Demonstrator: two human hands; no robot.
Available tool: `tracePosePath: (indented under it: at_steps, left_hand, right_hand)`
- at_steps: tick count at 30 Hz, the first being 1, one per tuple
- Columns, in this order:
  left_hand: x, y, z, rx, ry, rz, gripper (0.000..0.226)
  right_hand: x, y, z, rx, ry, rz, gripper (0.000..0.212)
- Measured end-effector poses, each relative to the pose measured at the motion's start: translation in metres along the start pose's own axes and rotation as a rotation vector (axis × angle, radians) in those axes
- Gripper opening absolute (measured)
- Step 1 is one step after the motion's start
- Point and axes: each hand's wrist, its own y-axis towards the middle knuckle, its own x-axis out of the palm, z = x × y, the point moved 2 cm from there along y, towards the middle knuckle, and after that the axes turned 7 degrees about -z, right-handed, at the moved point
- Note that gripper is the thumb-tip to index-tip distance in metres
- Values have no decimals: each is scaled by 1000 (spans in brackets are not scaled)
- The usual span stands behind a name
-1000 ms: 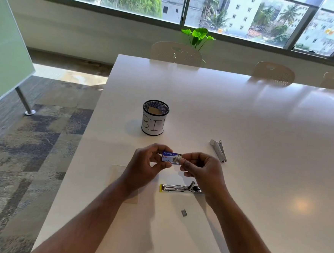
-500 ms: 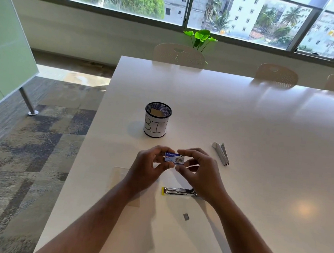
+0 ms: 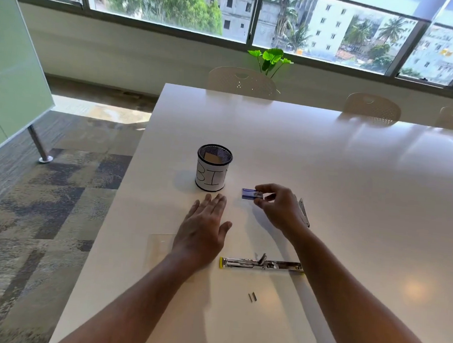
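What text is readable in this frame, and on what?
"BI": hand-drawn black letters on the white paper wrap of the mesh cup; one more stroke follows at the right edge, cut off by the curve.
Blue staple box, pinched by the right hand: white print along its top, too blurred to read.
Opened stapler: no marking can be read.
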Motion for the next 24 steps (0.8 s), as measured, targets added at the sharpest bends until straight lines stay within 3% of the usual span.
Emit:
tracePosePath:
  at_steps: [12, 16, 19, 24]
  left_hand:
    - [2, 5, -1, -48, 150, -152, 65]
    - [4, 5, -2, -39, 140, -143, 66]
    - [3, 5, -3, -24, 80, -109, 65]
    - [-13, -2, 3, 64, -100, 24, 39]
  right_hand:
    - [29, 41, -3, -54, -82, -34, 33]
    - [14, 3, -8, -139, 139, 92, 27]
    - [0, -42, -10, -141, 383, 72, 20]
    - [-14, -119, -1, -190, 375, 41, 23]
